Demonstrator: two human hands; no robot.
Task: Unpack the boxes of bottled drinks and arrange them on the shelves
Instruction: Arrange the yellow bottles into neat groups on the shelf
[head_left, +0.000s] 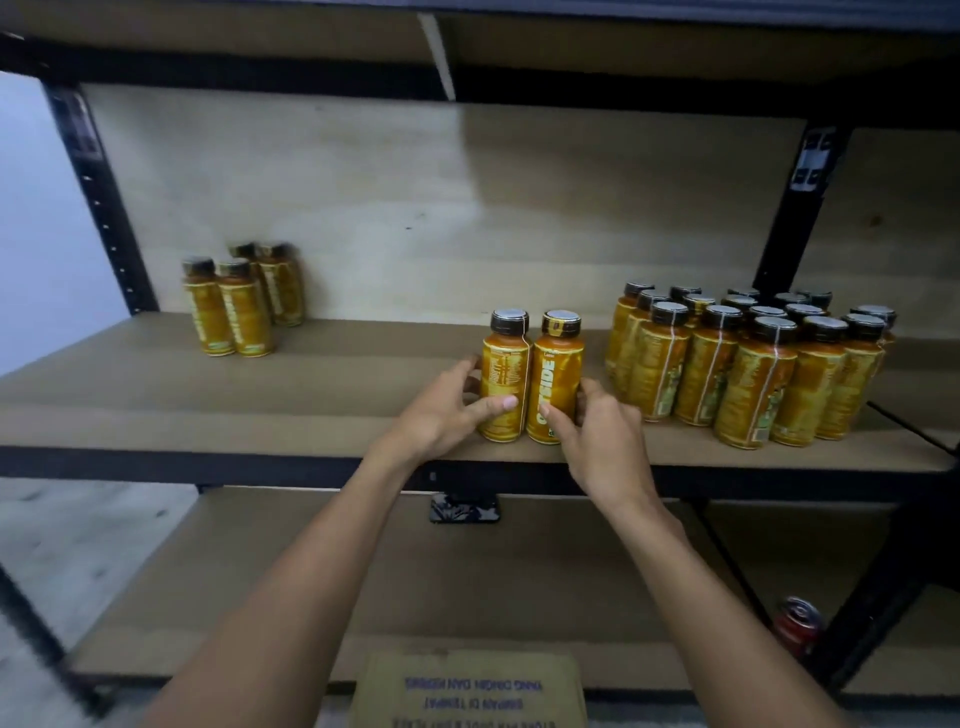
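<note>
Box (467, 691) below; bottles (558, 374) on brown shelf (311, 395); grey floor (78, 530).

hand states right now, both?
Left hand: grips the left bottle of the centre pair.
Right hand: grips the right bottle.

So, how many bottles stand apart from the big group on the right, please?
6: four bottles clustered back left on the shelf; mid-front, left bottle in the left hand, right bottle in the right hand. None seems hidden.
</note>
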